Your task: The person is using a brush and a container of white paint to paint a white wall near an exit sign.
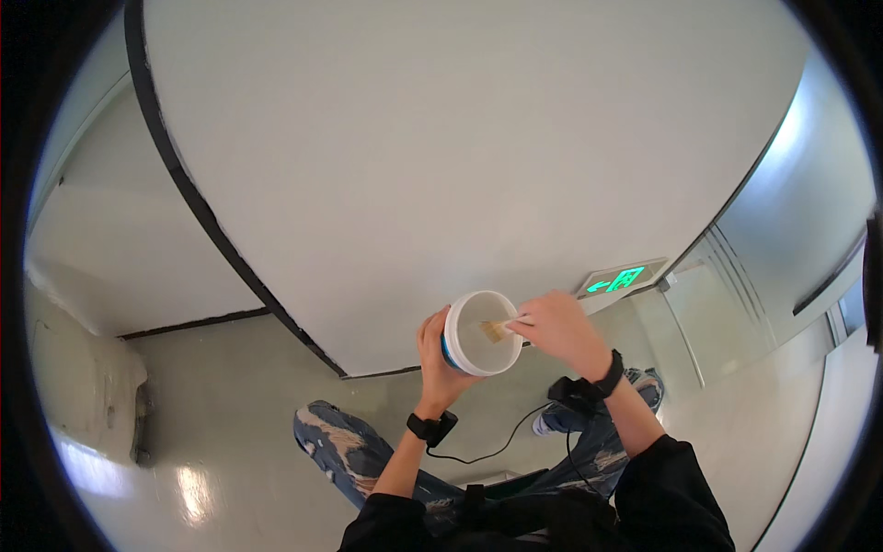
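Observation:
My left hand (439,366) grips the side of a white plastic bucket (452,338) that shows a blue label patch on its left. The bucket is tilted so that its open mouth faces me, and its inside looks white. From the right, my right hand (562,328) pinches the pale handle of a flat paintbrush (494,331). The brush's light-brown bristles are over or inside the bucket's mouth; whether they touch the inner wall I cannot tell. A white wall (448,172) rises directly before me, behind the bucket.
A lit green exit sign (621,277) sits low on the wall at right, beside a glass door (731,297). Dark trim (200,207) edges the wall's left corner. A wrapped bulky object (90,386) stands at left. A black cable (483,459) hangs between my wrist straps.

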`<state>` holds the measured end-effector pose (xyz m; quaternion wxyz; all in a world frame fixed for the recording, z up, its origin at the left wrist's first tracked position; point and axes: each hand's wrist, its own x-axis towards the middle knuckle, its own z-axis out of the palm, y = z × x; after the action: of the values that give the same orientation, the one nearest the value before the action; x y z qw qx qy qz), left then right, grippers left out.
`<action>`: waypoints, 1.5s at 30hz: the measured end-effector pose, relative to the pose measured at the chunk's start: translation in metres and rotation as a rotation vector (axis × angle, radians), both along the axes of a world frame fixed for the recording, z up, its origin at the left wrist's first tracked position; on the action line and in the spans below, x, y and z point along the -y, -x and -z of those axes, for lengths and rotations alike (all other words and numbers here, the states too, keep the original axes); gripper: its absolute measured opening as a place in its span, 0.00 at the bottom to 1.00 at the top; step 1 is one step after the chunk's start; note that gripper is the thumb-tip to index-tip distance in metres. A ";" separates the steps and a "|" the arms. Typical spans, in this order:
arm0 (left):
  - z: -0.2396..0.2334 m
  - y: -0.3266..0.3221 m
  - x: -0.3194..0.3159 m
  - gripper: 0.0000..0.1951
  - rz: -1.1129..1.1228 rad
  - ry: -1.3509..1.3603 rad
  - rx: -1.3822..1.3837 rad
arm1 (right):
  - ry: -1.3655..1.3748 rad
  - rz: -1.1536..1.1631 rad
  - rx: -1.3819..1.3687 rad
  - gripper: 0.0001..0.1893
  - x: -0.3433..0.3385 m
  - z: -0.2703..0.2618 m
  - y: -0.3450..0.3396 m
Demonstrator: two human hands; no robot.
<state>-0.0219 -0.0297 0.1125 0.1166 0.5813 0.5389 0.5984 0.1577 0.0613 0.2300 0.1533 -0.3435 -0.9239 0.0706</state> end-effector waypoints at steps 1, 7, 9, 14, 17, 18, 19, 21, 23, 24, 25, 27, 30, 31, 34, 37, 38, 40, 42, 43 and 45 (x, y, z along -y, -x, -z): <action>-0.001 -0.002 -0.001 0.53 0.018 -0.006 0.000 | -0.006 0.018 0.000 0.14 -0.001 0.006 0.005; 0.010 -0.008 -0.005 0.53 0.006 0.018 0.003 | -0.094 0.048 -0.011 0.15 0.014 -0.003 0.014; 0.022 -0.009 -0.002 0.51 0.022 0.123 0.194 | 0.074 0.153 -0.065 0.12 0.030 -0.023 0.003; 0.040 -0.010 -0.007 0.51 0.019 0.155 0.190 | 0.132 0.257 -0.309 0.09 0.047 -0.003 -0.031; 0.048 -0.009 -0.011 0.51 0.020 0.152 0.221 | 0.128 0.320 -0.499 0.06 0.058 0.013 -0.045; 0.046 -0.011 -0.011 0.51 0.015 0.164 0.230 | 0.123 0.349 -0.563 0.05 0.060 0.017 -0.049; 0.043 -0.012 -0.012 0.51 0.007 0.166 0.230 | 0.128 0.342 -0.564 0.05 0.060 0.023 -0.053; 0.036 -0.011 -0.013 0.50 0.034 0.175 0.201 | 0.098 0.362 -0.600 0.05 0.060 0.035 -0.054; 0.036 -0.011 -0.012 0.50 0.000 0.183 0.186 | 0.103 0.350 -0.609 0.05 0.065 0.037 -0.050; 0.033 -0.011 -0.012 0.51 -0.019 0.184 0.178 | 0.095 0.350 -0.613 0.06 0.066 0.037 -0.049; 0.031 -0.012 -0.012 0.51 -0.020 0.189 0.174 | 0.101 0.351 -0.617 0.06 0.068 0.036 -0.048; 0.024 -0.012 -0.010 0.49 -0.015 0.172 0.159 | 0.135 0.368 -0.620 0.06 0.072 0.032 -0.048; 0.017 -0.012 -0.007 0.49 -0.044 0.156 0.139 | 0.131 0.366 -0.653 0.06 0.080 0.019 -0.045; 0.017 -0.012 -0.006 0.49 -0.041 0.150 0.137 | 0.125 0.365 -0.656 0.06 0.081 0.019 -0.046; 0.014 -0.015 -0.003 0.50 -0.060 0.168 0.141 | 0.089 0.369 -0.690 0.05 0.082 0.017 -0.047; 0.010 -0.015 -0.002 0.49 -0.065 0.149 0.124 | 0.068 0.413 -0.727 0.05 0.076 0.009 -0.041; 0.010 -0.015 -0.002 0.48 -0.057 0.148 0.144 | 0.047 0.409 -0.741 0.05 0.073 0.006 -0.038; 0.008 -0.015 -0.002 0.48 -0.046 0.146 0.164 | 0.025 0.408 -0.755 0.05 0.066 0.001 -0.030; 0.007 -0.016 -0.002 0.47 -0.031 0.132 0.189 | -0.078 0.382 -0.810 0.05 0.058 0.003 -0.024; 0.007 -0.017 -0.003 0.47 -0.026 0.132 0.191 | -0.080 0.386 -0.808 0.05 0.054 0.004 -0.024; 0.007 -0.016 -0.004 0.48 0.013 0.159 0.218 | -0.166 0.480 -0.838 0.06 0.045 0.009 -0.028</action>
<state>-0.0055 -0.0253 0.1057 0.2240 0.5054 0.5649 0.6126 0.1853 0.0162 0.2207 0.5508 -0.4752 -0.6800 0.0916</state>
